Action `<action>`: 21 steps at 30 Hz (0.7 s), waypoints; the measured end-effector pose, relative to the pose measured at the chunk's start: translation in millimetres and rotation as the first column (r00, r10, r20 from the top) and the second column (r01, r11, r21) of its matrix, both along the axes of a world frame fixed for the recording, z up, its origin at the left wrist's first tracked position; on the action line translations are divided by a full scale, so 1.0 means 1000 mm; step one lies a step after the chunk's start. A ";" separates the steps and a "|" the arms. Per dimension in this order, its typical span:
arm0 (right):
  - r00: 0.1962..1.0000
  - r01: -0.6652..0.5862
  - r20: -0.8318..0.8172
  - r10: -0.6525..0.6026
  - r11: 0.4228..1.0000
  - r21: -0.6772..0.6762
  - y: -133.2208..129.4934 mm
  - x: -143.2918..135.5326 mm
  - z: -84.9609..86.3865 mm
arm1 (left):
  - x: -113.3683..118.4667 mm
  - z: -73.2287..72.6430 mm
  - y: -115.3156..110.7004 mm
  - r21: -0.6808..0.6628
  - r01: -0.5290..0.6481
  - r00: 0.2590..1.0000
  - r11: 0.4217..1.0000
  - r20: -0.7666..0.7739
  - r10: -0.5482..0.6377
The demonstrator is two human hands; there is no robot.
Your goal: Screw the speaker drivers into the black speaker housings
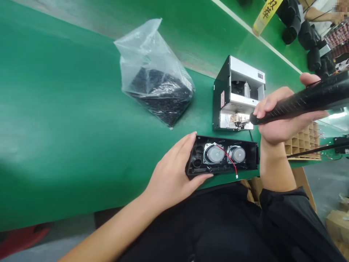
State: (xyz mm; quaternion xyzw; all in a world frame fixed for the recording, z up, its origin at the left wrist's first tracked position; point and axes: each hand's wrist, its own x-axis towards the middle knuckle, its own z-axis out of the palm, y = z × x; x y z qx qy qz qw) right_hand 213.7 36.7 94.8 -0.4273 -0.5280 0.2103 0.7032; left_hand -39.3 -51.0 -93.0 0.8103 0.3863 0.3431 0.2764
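My left hand (177, 167) grips the left end of a black speaker housing (247, 167), thumb on the near edge and fingers at the far corner. Inside the housing sit two round speakers (215, 154), with a red and white wire (230, 159) lying across and its white plug over the near edge. My right hand (283, 112) is wrapped round a black power screwdriver (297, 103). The screwdriver's tip is at the lower opening of a silver and black screw feeder (222, 94), behind the housing.
A clear plastic bag (160, 83) of black parts lies on the green table (68, 127), left of the feeder. At the right is a cardboard divider tray (302, 143). A yellow roll (265, 16), black parts and another person's arm (319, 15) are farther back.
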 end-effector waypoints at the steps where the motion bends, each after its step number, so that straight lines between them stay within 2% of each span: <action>1: 1.000 -0.024 -0.014 0.024 0.999 -0.035 -0.001 -0.001 0.003 | 0.000 -0.001 0.000 0.000 -0.001 1.000 1.000 -0.003 0.001; 6: 0.999 -0.042 -0.025 0.040 0.995 -0.087 -0.007 -0.002 0.009 | 0.000 -0.002 -0.002 -0.009 -0.010 1.000 1.000 0.002 0.010; 13: 0.998 0.012 0.069 -0.005 0.994 -0.109 -0.003 0.002 -0.011 | 0.000 -0.003 -0.002 -0.015 -0.002 1.000 1.000 -0.012 0.002; 18: 0.999 -0.038 -0.034 0.036 0.997 -0.069 -0.003 0.006 -0.018 | -0.001 -0.001 0.000 -0.005 0.011 1.000 1.000 -0.015 -0.011; 21: 0.989 -0.108 -0.111 0.102 0.993 -0.052 -0.020 0.003 -0.007 | -0.001 -0.001 0.000 -0.007 0.029 1.000 1.000 -0.009 -0.029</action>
